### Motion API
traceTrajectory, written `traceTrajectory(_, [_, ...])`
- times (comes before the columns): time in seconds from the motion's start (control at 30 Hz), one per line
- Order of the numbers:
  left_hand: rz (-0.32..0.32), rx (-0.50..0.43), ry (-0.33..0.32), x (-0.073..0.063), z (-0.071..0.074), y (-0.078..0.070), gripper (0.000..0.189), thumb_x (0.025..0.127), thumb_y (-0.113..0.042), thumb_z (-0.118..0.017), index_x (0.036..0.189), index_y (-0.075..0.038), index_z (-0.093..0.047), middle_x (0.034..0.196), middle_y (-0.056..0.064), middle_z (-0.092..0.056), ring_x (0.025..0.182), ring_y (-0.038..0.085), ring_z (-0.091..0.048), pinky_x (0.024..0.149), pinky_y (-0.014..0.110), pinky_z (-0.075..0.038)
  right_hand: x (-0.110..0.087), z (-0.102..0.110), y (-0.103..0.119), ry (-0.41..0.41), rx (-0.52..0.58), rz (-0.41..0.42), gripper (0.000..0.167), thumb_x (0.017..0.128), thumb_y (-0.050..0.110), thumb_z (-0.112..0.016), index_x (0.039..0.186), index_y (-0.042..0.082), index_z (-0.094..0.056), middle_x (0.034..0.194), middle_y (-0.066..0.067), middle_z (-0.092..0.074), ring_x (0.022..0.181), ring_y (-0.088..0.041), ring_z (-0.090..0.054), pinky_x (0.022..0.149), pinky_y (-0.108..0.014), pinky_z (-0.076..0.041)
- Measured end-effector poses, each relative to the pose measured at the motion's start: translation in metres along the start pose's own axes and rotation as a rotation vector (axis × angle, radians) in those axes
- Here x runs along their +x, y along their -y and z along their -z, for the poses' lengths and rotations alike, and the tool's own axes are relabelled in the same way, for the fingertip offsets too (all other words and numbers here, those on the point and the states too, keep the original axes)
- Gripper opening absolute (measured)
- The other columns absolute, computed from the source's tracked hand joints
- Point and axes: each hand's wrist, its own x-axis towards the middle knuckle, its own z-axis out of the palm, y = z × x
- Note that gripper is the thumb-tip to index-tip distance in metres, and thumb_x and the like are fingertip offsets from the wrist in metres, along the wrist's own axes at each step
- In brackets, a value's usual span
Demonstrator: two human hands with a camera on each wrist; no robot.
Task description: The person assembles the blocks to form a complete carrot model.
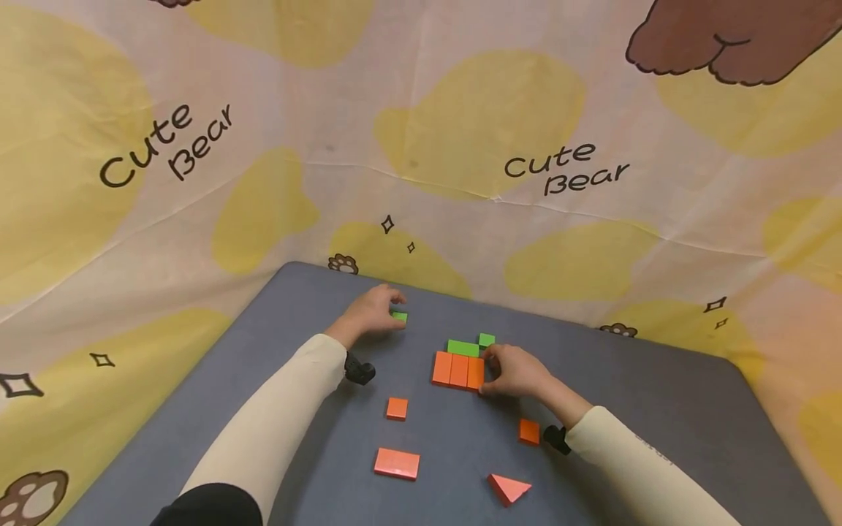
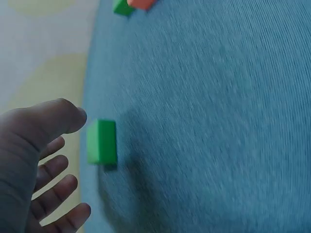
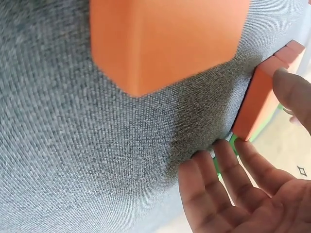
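My left hand point(image 1: 371, 310) reaches over a small green block point(image 1: 400, 317) at the back left of the table, fingers loosely spread. In the left wrist view, a gap shows between the thumb and this green block point(image 2: 106, 141). My right hand point(image 1: 524, 371) is at the right end of a row of three orange blocks laid side by side. It pinches the rightmost orange block point(image 1: 475, 373) by its ends, thumb at the near end and forefinger at the far one. A longer green block point(image 1: 463, 348) lies along the row's back, with a green cube point(image 1: 487, 340) beside it.
Nearer me on the grey table point(image 1: 309, 453) lie an orange square block point(image 1: 397, 408), a pink rectangular block point(image 1: 397, 463) and a pink triangular block point(image 1: 509, 488). Another orange block point(image 1: 529, 431) sits under the right wrist. A patterned cloth point(image 1: 447, 124) hangs behind the table.
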Motion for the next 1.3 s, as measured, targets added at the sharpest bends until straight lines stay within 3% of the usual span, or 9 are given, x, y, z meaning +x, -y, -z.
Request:
traceTrajectory(0.3, [0.058, 0.04, 0.059, 0.003, -0.004, 0.013, 0.047, 0.081, -0.027, -0.074, 0.124, -0.012, -0.063, 0.124, 0.008, -0.061, 0.113, 0.025, -0.057, 0.096, 0.044, -0.046, -0.001, -0.004, 0.001, -0.011, 0.003, -0.026, 0.052, 0.069, 0.03, -0.085, 0.111, 0.007, -0.065, 0.1, -0.009, -0.066, 0.089, -0.021, -0.06, 0.083, -0.044, -0.051])
traceTrajectory(0.57, [0.045, 0.067, 0.067, 0.007, -0.017, 0.01, 0.039, 0.082, -0.023, -0.072, 0.119, -0.014, -0.067, 0.115, 0.006, -0.063, 0.099, 0.02, -0.056, 0.086, 0.039, -0.048, -0.002, -0.003, -0.001, -0.032, -0.012, -0.044, 0.05, 0.066, 0.031, -0.087, 0.108, 0.01, -0.068, 0.098, -0.006, -0.068, 0.088, -0.02, -0.061, 0.082, -0.042, -0.051])
traceTrajectory(0.77, [0.052, 0.054, 0.039, 0.01, -0.021, 0.001, 0.033, 0.082, -0.023, -0.072, 0.114, -0.014, -0.069, 0.112, 0.004, -0.064, 0.097, 0.019, -0.057, 0.084, 0.039, -0.048, -0.002, -0.001, -0.004, -0.034, -0.012, -0.043, 0.05, 0.065, 0.031, -0.087, 0.106, 0.01, -0.069, 0.097, -0.006, -0.069, 0.087, -0.019, -0.062, 0.082, -0.042, -0.052])
traceTrajectory(1.3, [-0.064, 0.072, 0.032, 0.021, -0.035, -0.036, 0.032, 0.082, -0.025, -0.073, 0.112, -0.015, -0.07, 0.11, 0.002, -0.064, 0.099, 0.017, -0.059, 0.086, 0.038, -0.05, 0.001, -0.001, -0.001, -0.055, 0.014, 0.0, 0.048, 0.066, 0.029, -0.087, 0.105, 0.008, -0.069, 0.096, -0.007, -0.069, 0.087, -0.02, -0.062, 0.081, -0.041, -0.052])
